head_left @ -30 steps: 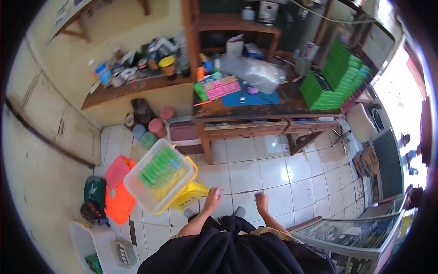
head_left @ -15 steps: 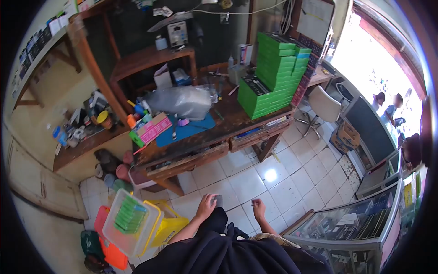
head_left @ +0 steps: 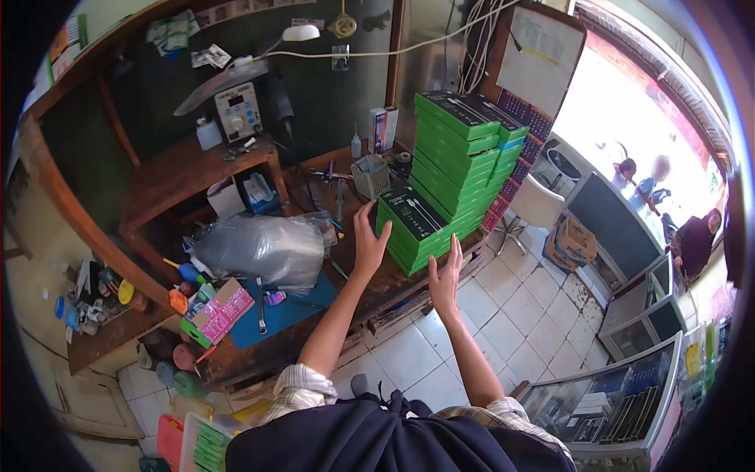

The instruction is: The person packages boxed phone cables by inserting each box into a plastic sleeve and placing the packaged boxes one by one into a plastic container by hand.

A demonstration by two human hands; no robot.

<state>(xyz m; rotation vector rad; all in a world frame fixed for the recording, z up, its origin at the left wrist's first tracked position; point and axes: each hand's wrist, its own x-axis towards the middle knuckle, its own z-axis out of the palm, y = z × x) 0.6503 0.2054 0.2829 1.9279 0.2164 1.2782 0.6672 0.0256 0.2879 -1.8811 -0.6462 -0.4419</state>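
Flat green boxes with dark printed tops stand on the wooden workbench [head_left: 370, 303]. They form a short front stack [head_left: 409, 252] and a taller stack [head_left: 456, 169] behind it. My left hand [head_left: 370, 242] is beside the short stack's left side, fingers apart and pointing up. On the near right side of that stack is my right hand [head_left: 446, 277], also open with fingers stretched. Whether either hand touches the boxes I cannot tell. Neither palm holds anything.
A clear plastic bundle [head_left: 263, 250], a wrench [head_left: 261, 307] and a pink box [head_left: 224, 311] lie on the bench's left. A grey basket [head_left: 370, 177] stands behind the boxes. A glass display case [head_left: 605, 393] is at right; people [head_left: 649, 189] are outside.
Both hands have risen from low over the floor, near my lap, to either side of the short stack. My view has moved closer to the workbench.
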